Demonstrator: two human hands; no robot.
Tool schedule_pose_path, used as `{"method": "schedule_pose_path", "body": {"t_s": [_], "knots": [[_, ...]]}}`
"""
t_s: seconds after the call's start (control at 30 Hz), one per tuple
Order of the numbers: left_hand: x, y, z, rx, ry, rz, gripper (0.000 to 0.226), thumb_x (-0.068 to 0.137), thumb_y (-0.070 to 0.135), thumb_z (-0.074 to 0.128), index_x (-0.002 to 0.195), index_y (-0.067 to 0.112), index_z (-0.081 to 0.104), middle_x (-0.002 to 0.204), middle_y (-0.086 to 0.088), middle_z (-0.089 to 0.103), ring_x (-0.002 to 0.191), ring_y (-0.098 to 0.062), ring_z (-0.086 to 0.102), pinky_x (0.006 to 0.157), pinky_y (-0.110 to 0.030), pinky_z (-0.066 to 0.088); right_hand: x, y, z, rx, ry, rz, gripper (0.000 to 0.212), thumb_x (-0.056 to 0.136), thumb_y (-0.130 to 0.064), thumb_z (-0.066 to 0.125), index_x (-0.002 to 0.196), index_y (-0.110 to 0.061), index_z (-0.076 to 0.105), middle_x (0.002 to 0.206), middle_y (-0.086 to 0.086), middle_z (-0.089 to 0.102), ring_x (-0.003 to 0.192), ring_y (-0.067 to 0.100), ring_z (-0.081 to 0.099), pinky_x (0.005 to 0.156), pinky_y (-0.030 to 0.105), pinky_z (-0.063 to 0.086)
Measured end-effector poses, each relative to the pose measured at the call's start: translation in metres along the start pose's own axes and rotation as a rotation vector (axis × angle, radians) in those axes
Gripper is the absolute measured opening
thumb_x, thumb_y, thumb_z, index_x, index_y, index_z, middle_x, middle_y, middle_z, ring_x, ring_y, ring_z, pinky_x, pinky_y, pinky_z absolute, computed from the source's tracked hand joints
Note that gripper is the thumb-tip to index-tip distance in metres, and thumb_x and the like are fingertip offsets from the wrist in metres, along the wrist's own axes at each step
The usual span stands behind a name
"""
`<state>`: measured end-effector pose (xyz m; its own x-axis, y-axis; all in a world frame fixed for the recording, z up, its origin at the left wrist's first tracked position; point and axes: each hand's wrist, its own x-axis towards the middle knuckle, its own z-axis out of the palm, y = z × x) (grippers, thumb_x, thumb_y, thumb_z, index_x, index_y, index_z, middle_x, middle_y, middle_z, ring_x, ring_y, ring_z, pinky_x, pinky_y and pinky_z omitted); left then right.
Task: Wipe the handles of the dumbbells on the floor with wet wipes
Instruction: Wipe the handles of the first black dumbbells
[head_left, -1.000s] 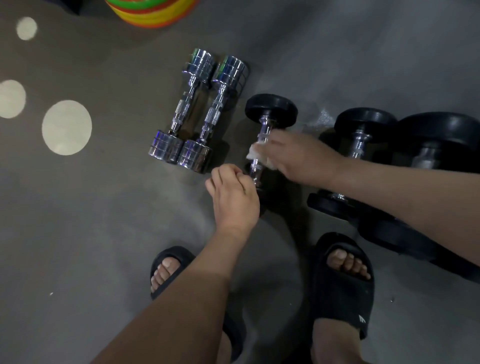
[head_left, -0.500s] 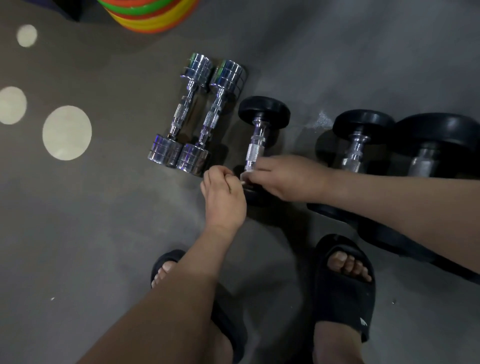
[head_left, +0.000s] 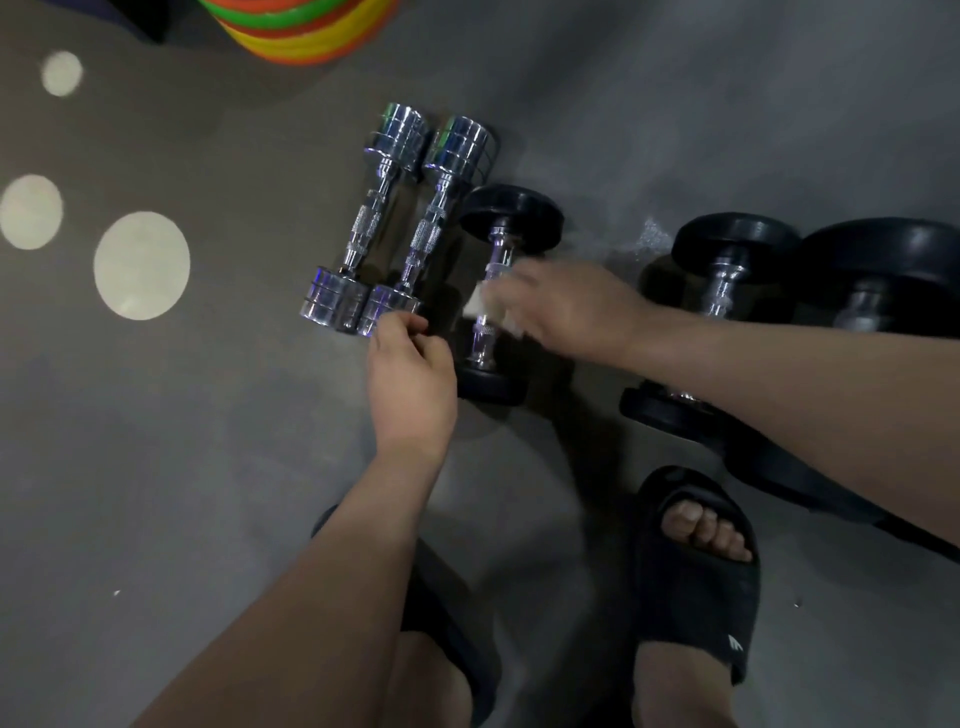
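**Wet wipe on a small dumbbell's handle**

A small black dumbbell (head_left: 511, 218) lies mid-floor on the grey floor (head_left: 208, 441), just right of two chrome dumbbells (head_left: 384, 228). The blurred right hand (head_left: 571, 306) grips a white wet wipe (head_left: 478, 306) against its metal handle (head_left: 483, 343). The left hand (head_left: 413, 379) sits beside the near plate with its fingers curled; I cannot tell whether they hold anything. Larger black dumbbells (head_left: 735, 249) lie further right.

dim indoor light; glare on the chrome dumbbells (head_left: 395, 223); right hand (head_left: 571, 306) motion-blurred, perhaps gripping something pale; edges bend.
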<state>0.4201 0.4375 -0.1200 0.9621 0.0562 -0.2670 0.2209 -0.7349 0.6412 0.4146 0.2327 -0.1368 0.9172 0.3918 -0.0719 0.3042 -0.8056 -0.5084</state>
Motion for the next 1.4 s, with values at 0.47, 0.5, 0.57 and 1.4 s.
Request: {"method": "schedule_pose_path", "body": {"t_s": [0.47, 0.5, 0.57, 1.4], "knots": [[0.011, 0.024, -0.011, 0.175, -0.152, 0.015, 0.025, 0.088, 0.018, 0.056, 0.111, 0.013, 0.067, 0.103, -0.002, 0.069, 0.1, -0.021, 0.064, 0.084, -0.025, 0.046, 0.006, 0.004, -0.005, 0.084, 0.126, 0.167, 0.011, 0.097, -0.025, 0.046, 0.107, -0.022, 0.045, 0.092, 0.005, 0.057, 0.073, 0.025, 0.053, 0.062, 0.032, 0.035], [0.011, 0.028, -0.008, 0.198, -0.201, 0.006, 0.027, 0.088, 0.023, 0.058, 0.113, 0.014, 0.067, 0.106, -0.003, 0.07, 0.103, -0.022, 0.064, 0.086, -0.027, 0.047, 0.003, 0.003, -0.003, 0.108, 0.131, 0.162, 0.009, 0.097, -0.024, 0.047, 0.105, -0.02, 0.045, 0.088, 0.005, 0.056, 0.07, 0.025, 0.052, 0.06, 0.032, 0.035], [0.011, 0.035, -0.001, 0.272, -0.285, 0.017, 0.031, 0.087, 0.034, 0.061, 0.112, 0.017, 0.065, 0.107, -0.003, 0.07, 0.105, -0.026, 0.064, 0.091, -0.034, 0.051, -0.006, -0.001, 0.005, 0.121, 0.136, 0.179, 0.007, 0.097, -0.021, 0.049, 0.099, -0.014, 0.049, 0.081, 0.008, 0.054, 0.065, 0.031, 0.053, 0.055, 0.033, 0.034], [0.003, 0.043, 0.023, 0.16, -0.475, -0.015, 0.024, 0.077, 0.033, 0.08, 0.094, 0.022, 0.066, 0.087, 0.008, 0.069, 0.085, -0.012, 0.068, 0.079, -0.027, 0.054, -0.042, -0.005, 0.002, 0.283, 0.347, 0.489, 0.019, 0.097, -0.026, 0.059, 0.114, -0.017, 0.063, 0.1, 0.003, 0.061, 0.091, 0.019, 0.058, 0.076, 0.033, 0.046]]}}
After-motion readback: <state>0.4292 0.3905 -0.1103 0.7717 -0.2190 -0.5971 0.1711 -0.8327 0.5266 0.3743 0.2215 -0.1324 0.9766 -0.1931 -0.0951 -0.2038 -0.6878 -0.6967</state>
